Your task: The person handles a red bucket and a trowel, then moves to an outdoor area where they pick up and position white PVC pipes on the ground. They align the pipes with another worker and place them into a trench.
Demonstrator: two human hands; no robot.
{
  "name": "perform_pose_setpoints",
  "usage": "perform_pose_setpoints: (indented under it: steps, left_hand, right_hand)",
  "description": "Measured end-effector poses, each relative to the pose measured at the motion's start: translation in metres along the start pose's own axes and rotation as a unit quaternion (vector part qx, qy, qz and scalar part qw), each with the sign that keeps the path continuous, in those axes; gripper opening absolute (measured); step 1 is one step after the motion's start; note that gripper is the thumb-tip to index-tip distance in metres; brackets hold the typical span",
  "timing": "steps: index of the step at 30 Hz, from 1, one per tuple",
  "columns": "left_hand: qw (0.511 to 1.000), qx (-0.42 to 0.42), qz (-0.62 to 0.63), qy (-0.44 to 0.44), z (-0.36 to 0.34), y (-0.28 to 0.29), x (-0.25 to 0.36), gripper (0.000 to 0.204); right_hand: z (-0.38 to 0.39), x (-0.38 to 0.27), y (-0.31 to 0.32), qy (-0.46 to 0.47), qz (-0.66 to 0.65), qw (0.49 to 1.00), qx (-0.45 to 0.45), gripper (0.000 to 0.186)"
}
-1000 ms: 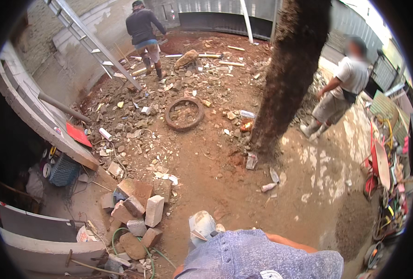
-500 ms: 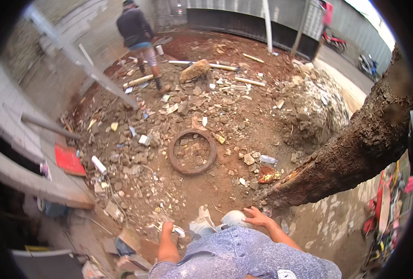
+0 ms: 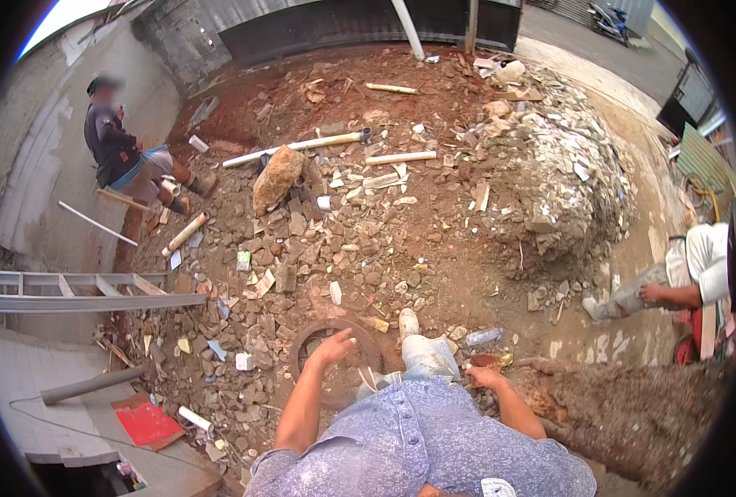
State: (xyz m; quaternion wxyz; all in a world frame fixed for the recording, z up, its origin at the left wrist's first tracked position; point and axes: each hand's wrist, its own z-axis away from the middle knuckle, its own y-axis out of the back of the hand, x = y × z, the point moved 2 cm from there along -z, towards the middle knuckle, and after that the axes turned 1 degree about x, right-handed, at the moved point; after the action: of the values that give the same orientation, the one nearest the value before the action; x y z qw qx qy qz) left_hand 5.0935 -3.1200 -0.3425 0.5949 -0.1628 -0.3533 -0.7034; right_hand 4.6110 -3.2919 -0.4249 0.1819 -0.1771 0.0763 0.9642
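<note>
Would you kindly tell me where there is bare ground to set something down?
The barest patch is the brown earth between the central rubble and the pale mound; a muddy strip also runs right of that mound. Rubble crowds the ground from the brown ring by the left hand across to the ladder.

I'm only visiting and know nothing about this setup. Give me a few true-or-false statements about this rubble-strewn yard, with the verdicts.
1. In the picture, the left hand overlaps the rusty ring. True.
2. The ladder is at the right side of the view. False: the ladder is at the left.
3. A clear bottle lies just beyond the right hand in the picture. True.
4. The person at the far right wears a dark top. False: that person wears a white top.
5. A red panel lies toward the lower left. True.
</note>
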Motion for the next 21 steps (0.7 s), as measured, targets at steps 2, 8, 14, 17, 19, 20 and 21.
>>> perform_pose_setpoints:
  steps: [2, 8, 14, 17, 19, 20, 21]
  left_hand:
    - [0.988, -0.109, -0.102, 0.027, -0.032, 0.016, 0.039, 0.067]
    - [0.994, -0.006, -0.105, -0.011, -0.168, 0.157, 0.159, 0.078]
    - [0.994, 0.038, -0.075, 0.067, -0.355, 0.31, 0.237, 0.082]
    - [0.989, 0.087, -0.092, 0.074, -0.513, 0.347, 0.232, 0.086]
    - [0.992, 0.119, -0.033, 0.038, -0.617, 0.358, 0.238, 0.089]
    - [0.984, 0.072, -0.09, 0.135, -0.641, 0.387, 0.27, 0.09]
    - [0.965, 0.008, -0.135, 0.223, -0.659, 0.406, 0.306, 0.09]
  right_hand:
    - [-0.008, -0.068, 0.047, -0.021, 0.188, 0.979, -0.072, 0.069]
    - [-0.063, -0.344, 0.168, -0.002, 0.101, 0.993, -0.062, 0.067]
    - [-0.257, -0.653, 0.266, 0.198, 0.343, 0.912, 0.106, 0.066]
    - [-0.381, -0.802, 0.306, 0.296, 0.348, 0.882, 0.119, 0.069]
    - [-0.486, -0.891, 0.35, 0.267, 0.341, 0.89, 0.14, 0.073]
    - [-0.549, -0.929, 0.365, 0.254, 0.35, 0.888, 0.156, 0.076]
    - [-0.604, -0.955, 0.388, 0.219, 0.372, 0.885, 0.171, 0.08]
